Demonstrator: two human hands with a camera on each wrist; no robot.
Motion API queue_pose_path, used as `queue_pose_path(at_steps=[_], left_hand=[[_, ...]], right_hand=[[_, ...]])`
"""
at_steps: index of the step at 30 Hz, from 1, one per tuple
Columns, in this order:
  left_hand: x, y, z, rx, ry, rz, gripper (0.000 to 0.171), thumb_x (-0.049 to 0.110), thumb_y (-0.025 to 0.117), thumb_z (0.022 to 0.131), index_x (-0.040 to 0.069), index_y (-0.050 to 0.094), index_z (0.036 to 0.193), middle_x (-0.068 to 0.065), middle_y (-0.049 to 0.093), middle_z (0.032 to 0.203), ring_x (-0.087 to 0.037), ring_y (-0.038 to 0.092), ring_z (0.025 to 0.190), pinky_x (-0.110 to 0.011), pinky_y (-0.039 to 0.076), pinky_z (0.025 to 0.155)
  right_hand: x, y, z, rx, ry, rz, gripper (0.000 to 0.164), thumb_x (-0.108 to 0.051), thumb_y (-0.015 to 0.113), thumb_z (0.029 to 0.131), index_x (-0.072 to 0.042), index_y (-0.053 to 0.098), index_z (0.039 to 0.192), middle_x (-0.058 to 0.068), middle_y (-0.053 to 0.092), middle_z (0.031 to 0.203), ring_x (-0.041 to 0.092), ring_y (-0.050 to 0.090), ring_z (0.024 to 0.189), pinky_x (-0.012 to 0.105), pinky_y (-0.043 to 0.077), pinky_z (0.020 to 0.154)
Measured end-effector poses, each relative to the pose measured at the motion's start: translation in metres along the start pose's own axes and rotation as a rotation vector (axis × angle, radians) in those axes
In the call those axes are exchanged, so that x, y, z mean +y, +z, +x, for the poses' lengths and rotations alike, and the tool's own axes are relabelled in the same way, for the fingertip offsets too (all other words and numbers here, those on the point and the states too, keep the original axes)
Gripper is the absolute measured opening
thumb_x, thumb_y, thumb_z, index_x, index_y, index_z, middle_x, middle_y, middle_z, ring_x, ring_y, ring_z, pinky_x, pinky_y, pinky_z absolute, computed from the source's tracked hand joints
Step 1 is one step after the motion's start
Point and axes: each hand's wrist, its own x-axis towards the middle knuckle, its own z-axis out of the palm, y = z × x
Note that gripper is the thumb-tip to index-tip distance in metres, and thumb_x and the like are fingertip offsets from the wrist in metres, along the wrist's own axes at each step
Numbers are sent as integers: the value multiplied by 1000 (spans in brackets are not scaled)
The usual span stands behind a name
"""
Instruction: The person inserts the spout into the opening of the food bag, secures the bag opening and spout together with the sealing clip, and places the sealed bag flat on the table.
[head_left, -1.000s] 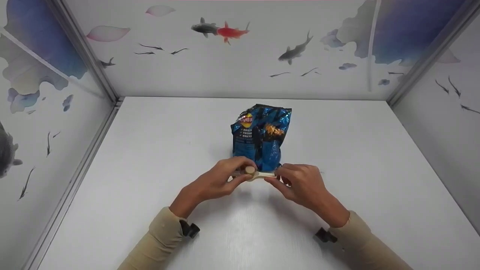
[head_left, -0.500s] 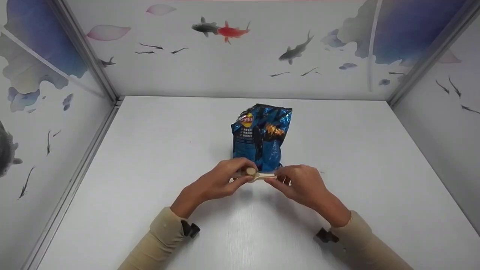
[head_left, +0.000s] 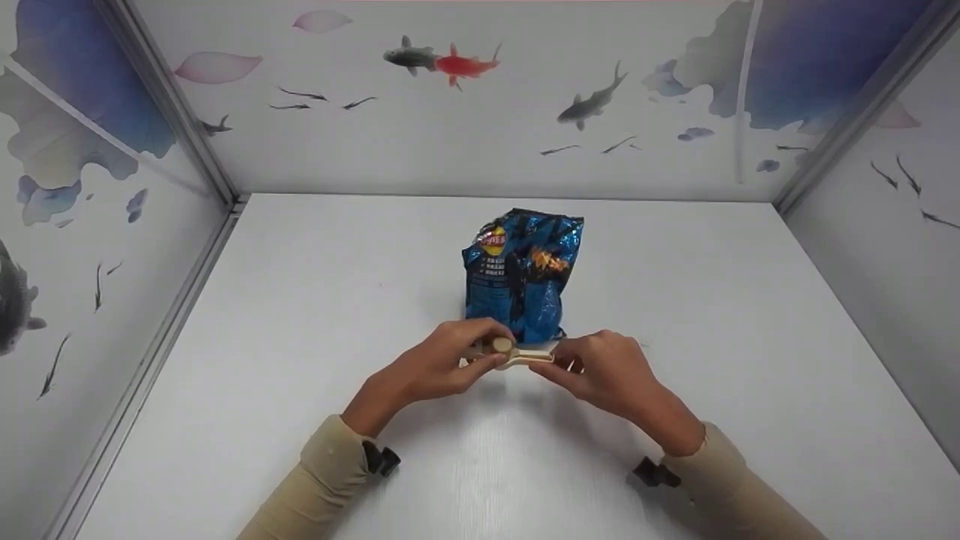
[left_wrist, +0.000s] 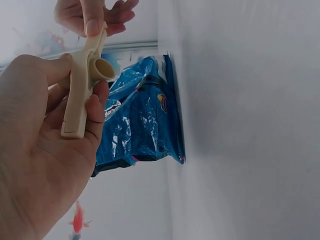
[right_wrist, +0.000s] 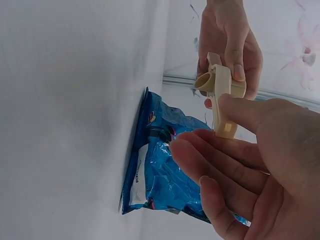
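A cream plastic bag clip [head_left: 534, 357] with a round pour spout [left_wrist: 103, 69] is held level between both hands, just above the table. My left hand [head_left: 448, 358] pinches its left part beside the spout, thumb on the near side. With thumb and fingers, my right hand [head_left: 611, 373] pinches the other end; its remaining fingers are loosely bent in the right wrist view. Right behind the clip stands a crumpled blue chip bag [head_left: 517, 277] with a red and yellow logo. The hands overlap the bag's lower edge in the head view.
The white table [head_left: 315, 277] runs back to a white wall [head_left: 480, 142] painted with fish and petals. Side panels with metal frame edges [head_left: 169, 300] stand at left and right. Small black devices [head_left: 381, 459] sit at both wrists.
Both hands keep their grip at nearly the same spot. The clip has dropped very slightly toward me, and a slot along its right end shows more now. The chip bag stays put.
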Motion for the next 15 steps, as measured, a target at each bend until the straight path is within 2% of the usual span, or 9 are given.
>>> queue_pose_path(at_steps=[7, 11, 15], left_hand=[[-3, -1, 0, 11, -23, 19, 27, 27, 68, 109, 14, 66, 133, 1, 72, 120, -9, 67, 107, -26, 61, 99], [-5, -2, 0, 28, -28, 60, 27, 25, 69, 108, 13, 68, 132, 0, 73, 118, -11, 67, 104, -27, 62, 97], [-7, -2, -1, 57, -22, 100, 25, 26, 71, 108, 14, 69, 130, 2, 72, 113, -10, 65, 99, -27, 61, 89]], right_hand=[[-3, -2, -2, -63, -12, 26, 40, -59, 78, 95, -21, 87, 87, -11, 73, 68, -4, 51, 56, 17, 47, 53], [-4, -2, -4, -123, -60, 24, 43, -64, 74, 96, -24, 87, 90, -14, 75, 71, -6, 55, 60, 17, 49, 57], [-6, -3, -5, -174, -117, 36, 45, -68, 70, 97, -27, 87, 92, -17, 78, 76, -6, 61, 67, 18, 51, 61]])
